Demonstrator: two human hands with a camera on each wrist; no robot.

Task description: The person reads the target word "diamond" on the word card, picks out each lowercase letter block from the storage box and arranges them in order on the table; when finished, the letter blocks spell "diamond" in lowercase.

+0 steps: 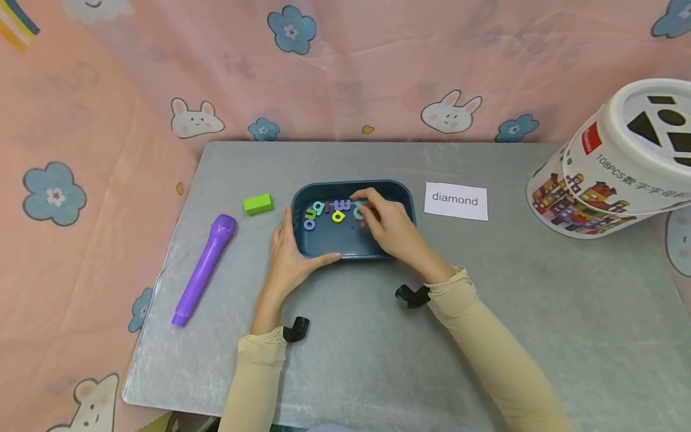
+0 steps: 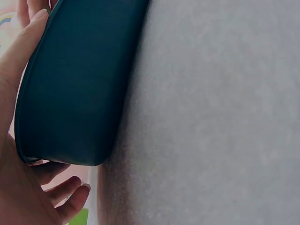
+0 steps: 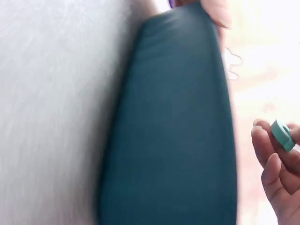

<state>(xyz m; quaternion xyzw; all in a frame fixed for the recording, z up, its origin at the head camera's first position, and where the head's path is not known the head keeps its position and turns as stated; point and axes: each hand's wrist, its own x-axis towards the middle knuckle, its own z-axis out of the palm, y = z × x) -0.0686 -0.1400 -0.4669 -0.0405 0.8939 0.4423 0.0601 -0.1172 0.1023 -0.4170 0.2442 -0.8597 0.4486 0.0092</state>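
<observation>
A dark blue-green tray holds several small coloured letters, among them a purple m, a yellow ring-shaped letter, a purple o and a green letter. My left hand spans the tray's near left corner. Its thumb lies along the near rim and its fingers extend by the left wall. Over the tray's right part, my right hand pinches a teal letter between thumb and fingers. In the right wrist view the letter is above rim level, partly covered by fingertips.
A white card reading "diamond" lies right of the tray. Further right stands a large white block bucket with a shape-hole lid. On the left are a green block and a purple microphone-shaped stick. A patterned pink cloth hangs behind.
</observation>
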